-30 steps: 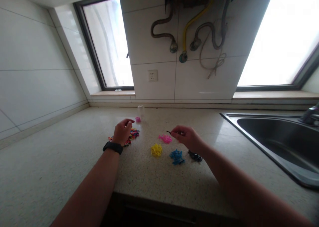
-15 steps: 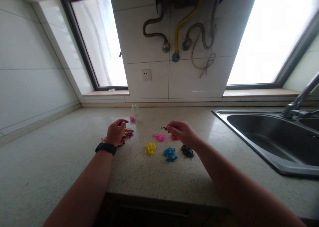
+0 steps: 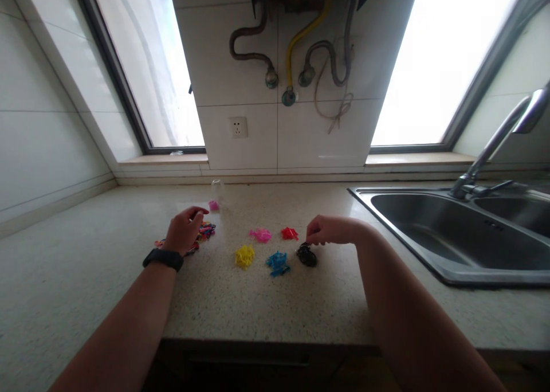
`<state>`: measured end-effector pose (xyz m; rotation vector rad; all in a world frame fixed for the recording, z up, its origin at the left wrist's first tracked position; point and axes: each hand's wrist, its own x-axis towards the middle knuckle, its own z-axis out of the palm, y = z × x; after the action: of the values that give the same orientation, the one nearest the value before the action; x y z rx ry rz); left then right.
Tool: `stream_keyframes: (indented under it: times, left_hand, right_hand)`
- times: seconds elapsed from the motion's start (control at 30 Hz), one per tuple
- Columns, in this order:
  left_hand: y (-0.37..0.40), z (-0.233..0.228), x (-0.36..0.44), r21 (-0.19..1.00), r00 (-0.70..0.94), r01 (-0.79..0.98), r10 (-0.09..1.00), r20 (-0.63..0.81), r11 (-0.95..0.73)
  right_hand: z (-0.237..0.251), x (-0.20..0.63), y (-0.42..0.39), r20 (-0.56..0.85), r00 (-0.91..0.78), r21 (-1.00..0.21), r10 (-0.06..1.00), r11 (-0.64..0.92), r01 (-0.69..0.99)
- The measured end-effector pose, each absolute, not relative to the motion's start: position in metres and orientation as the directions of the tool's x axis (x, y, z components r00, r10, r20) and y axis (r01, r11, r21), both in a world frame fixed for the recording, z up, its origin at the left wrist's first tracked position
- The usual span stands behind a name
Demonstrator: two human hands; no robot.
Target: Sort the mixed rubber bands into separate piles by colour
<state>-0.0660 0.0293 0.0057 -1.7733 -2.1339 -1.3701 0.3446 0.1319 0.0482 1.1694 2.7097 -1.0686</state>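
Note:
Small rubber bands lie sorted by colour on the speckled counter [image 3: 301, 306]: a pink pile [image 3: 260, 234], a red pile [image 3: 289, 233], a yellow pile [image 3: 244, 256], a blue pile [image 3: 277, 262] and a black pile [image 3: 306, 255]. My right hand [image 3: 329, 230] is lowered to the black pile, its fingertips pinched on a black band at the pile's top. My left hand [image 3: 183, 234], with a black wristband, rests on a mixed-colour heap [image 3: 207, 230] with its fingers curled together; nothing shows in them.
A small clear bottle [image 3: 217, 188] with a pink cap [image 3: 213, 205] beside it stands behind the heap. A steel sink [image 3: 429, 260] with a tap [image 3: 494, 145] fills the right side. A wall socket [image 3: 238, 127] and pipes are on the tiled wall between two windows.
My right hand, holding a black band up above the pink pile, has moved right and down onto the black pile. The red pile is uncovered. The view has shifted right; my left hand stays put.

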Motion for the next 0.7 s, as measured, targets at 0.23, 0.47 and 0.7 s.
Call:
stream_keyframes:
  times: [0.23,0.47,0.7]
  left_hand:
    - [0.029,0.005,-0.067,0.608,-0.370,0.794,0.774,0.514,-0.024]
    - [0.029,0.006,-0.065,0.614,-0.360,0.788,0.778,0.516,-0.043]
    - [0.027,0.009,-0.061,0.631,-0.371,0.774,0.764,0.527,-0.060]
  right_hand:
    - [0.042,0.346,0.136,-0.396,-0.675,-0.566,0.623,0.413,0.713]
    - [0.038,0.347,0.139,-0.418,-0.646,-0.562,0.639,0.377,0.736]
    - [0.022,0.342,0.155,-0.217,-0.606,-0.587,0.766,0.394,0.708]
